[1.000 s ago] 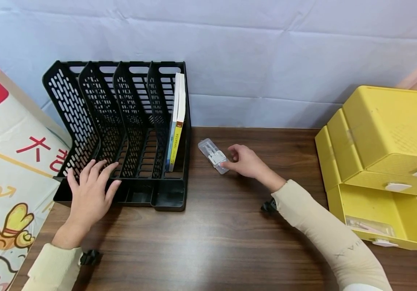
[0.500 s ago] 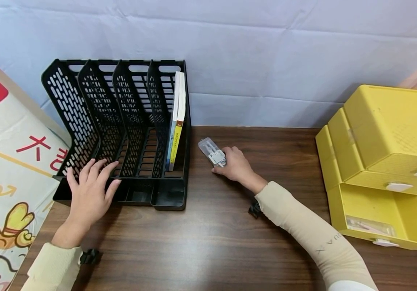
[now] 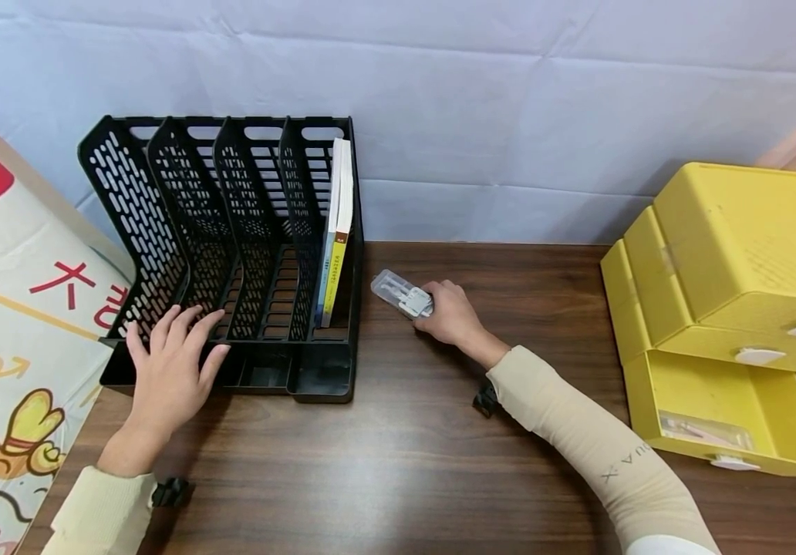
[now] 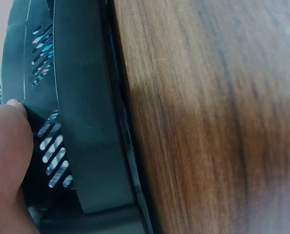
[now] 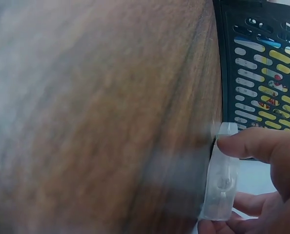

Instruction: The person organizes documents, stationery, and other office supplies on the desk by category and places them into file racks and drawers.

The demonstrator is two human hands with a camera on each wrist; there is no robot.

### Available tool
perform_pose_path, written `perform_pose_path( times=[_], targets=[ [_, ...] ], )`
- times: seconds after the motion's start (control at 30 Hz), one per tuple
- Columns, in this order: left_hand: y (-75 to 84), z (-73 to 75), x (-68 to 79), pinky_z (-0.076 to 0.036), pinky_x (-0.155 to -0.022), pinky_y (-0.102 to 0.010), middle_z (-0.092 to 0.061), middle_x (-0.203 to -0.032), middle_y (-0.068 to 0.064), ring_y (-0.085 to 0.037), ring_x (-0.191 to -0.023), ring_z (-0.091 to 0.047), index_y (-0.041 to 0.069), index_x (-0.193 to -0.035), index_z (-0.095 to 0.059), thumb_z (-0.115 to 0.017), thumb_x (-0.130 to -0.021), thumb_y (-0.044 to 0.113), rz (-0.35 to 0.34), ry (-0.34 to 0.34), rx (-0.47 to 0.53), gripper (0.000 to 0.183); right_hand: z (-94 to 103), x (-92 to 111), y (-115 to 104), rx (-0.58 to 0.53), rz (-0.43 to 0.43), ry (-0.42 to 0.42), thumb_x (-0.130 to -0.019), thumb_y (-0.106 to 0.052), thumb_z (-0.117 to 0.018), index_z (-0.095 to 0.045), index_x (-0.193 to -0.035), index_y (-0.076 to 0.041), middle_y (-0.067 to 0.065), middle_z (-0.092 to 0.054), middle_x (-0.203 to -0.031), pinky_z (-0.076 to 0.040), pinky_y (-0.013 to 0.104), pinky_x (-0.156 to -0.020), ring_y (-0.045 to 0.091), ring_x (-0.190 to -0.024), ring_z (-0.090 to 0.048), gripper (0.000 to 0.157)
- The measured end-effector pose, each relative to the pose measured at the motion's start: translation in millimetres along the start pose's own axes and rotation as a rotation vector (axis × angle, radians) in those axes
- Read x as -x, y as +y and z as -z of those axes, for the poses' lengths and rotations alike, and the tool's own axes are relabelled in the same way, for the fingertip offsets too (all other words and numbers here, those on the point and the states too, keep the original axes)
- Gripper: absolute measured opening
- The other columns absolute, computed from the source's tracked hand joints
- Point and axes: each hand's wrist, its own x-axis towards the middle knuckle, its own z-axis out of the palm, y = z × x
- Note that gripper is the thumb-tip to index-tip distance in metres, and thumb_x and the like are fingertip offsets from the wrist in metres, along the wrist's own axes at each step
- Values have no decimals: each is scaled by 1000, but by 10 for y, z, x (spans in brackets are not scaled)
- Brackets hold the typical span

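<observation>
My right hand [image 3: 452,312] grips one end of a small clear plastic case [image 3: 391,288] with a white label and light items inside. In the right wrist view the thumb presses one side of the clear case [image 5: 219,187], with other fingers on its far side. My left hand [image 3: 170,378] is spread over the front left of a black mesh file organizer [image 3: 322,374], fingers extended. The left wrist view shows a thumb [image 4: 8,146] beside the organizer's front wall [image 4: 89,107]; whether it touches is hard to tell.
Two thin books [image 3: 337,239] stand in the organizer's right-hand slot. At the right is a yellow drawer unit [image 3: 752,231]. Its bottom drawer [image 3: 780,420] is pulled out, with a clear packet [image 3: 706,430] inside. A pale cloth [image 3: 474,116] hangs behind the wooden table [image 3: 370,478].
My right hand has moved left and taken hold of the clear plastic case, which has turned slightly and shifted. The left hand has stayed in place on the organizer.
</observation>
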Motion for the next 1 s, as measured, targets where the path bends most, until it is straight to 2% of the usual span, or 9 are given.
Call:
perform_pose_path(
  times=[0.27, 0.5, 0.63, 1.0],
  targets=[
    [8, 5, 3, -1, -110, -78, -54, -138, -24, -49, -136, -38, 11, -137, -59, -31, -105, 62, -2, 7, 6, 66, 53, 24, 4, -33, 6, -8, -87, -14, -78, -59, -139, -2, 18, -57, -126, -46, 46, -89, 33, -111, -51, 57],
    [7, 3, 2, -1, -110, -77, -54, -138, -24, -49, -137, -38, 11, -137, -59, -31, -105, 61, -2, 5, 2, 65, 161, 103, -8, 7, 86, -44, -85, -16, -79, -61, -137, 0, 19, -60, -126, -45, 46, -93, 34, -115, -54, 57],
    [0, -5, -2, -2, -109, -78, -54, -139, -23, -49, -137, -37, 12, -138, -59, -30, -105, 62, 0, -1, 6, 67, 255, 176, 7, 16, 135, -60, -84, -15, -80, -61, -137, 0, 18, -62, -127, -45, 47, -95, 35, -118, -55, 58],
    [4, 3, 6, -3, -109, -78, -54, -140, -23, -48, -137, -37, 12, -138, -59, -30, -105, 62, 7, -12, 8, 66, 586, 431, 120, 61, 231, -56, -81, -11, -86, -65, -133, -3, 14, -66, -121, -45, 50, -94, 33, -111, -58, 57]
  ],
)
